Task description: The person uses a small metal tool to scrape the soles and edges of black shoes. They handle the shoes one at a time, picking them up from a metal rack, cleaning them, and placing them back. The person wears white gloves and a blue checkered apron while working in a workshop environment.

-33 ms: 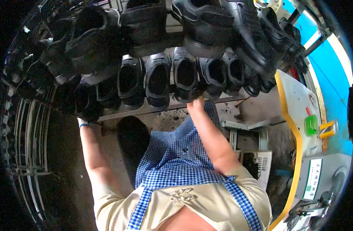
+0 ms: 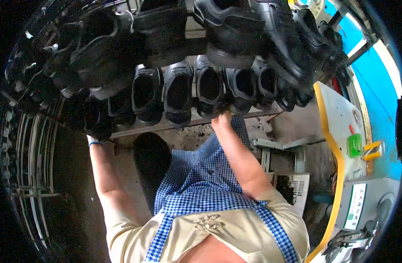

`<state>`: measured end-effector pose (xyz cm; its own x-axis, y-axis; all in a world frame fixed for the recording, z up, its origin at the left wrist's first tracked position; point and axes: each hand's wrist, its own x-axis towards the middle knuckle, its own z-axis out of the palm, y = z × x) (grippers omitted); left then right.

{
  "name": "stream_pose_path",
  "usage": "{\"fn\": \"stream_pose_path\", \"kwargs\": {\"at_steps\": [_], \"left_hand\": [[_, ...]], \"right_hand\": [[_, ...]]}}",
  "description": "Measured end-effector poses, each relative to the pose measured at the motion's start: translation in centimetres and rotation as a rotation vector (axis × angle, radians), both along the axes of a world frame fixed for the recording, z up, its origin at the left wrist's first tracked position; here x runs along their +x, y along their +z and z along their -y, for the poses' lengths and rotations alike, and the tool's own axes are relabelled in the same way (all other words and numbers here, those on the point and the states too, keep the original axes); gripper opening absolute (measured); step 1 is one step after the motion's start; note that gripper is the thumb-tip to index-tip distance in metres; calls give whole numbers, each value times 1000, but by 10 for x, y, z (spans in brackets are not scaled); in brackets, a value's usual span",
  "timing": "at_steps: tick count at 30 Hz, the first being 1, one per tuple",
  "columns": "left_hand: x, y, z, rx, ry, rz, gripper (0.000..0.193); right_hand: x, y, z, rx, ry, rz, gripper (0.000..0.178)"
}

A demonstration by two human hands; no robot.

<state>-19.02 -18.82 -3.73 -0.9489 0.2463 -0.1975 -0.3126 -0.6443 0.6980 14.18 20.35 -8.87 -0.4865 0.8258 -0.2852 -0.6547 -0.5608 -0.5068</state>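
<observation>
Blue wall panels (image 2: 383,83) are seen at the right side, behind a white table (image 2: 341,109) with yellow edge, on which a green container (image 2: 354,145) is placed. In front of the person, black shoes are arranged in two rows; the lower row is carried by a shelf (image 2: 128,131), with the shoe openings turned toward the person. By the right hand (image 2: 222,119), the front edge of this shelf is reached, just below the heel of one black shoe (image 2: 210,87). The left hand (image 2: 91,139) is placed beneath the leftmost lower shoe (image 2: 97,118) and is mostly hidden. Because the fingers are covered, it cannot be said whether either grip is spread or closed.
</observation>
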Motion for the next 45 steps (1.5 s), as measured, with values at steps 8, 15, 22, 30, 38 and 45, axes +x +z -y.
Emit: {"fn": "stream_pose_path", "kwargs": {"at_steps": [8, 15, 22, 30, 38, 45], "left_hand": [[23, -20, 105, -35, 159, 15, 43], [59, -46, 175, -46, 291, 17, 43], [123, -95, 201, 23, 355, 36, 43], [154, -90, 201, 58, 424, -2, 43], [177, 8, 224, -89, 726, 63, 41], [149, -68, 302, 66, 559, -53, 36]], "right_hand": [[-35, -14, 51, -67, 199, -15, 18], [-70, -5, 84, -219, 348, 267, 33], [-97, -19, 83, 196, 652, 175, 43], [-128, -27, 66, 334, 775, 128, 46], [-161, 40, 76, 255, 928, -77, 37], [-172, 63, 139, 238, 956, 19, 38]]}}
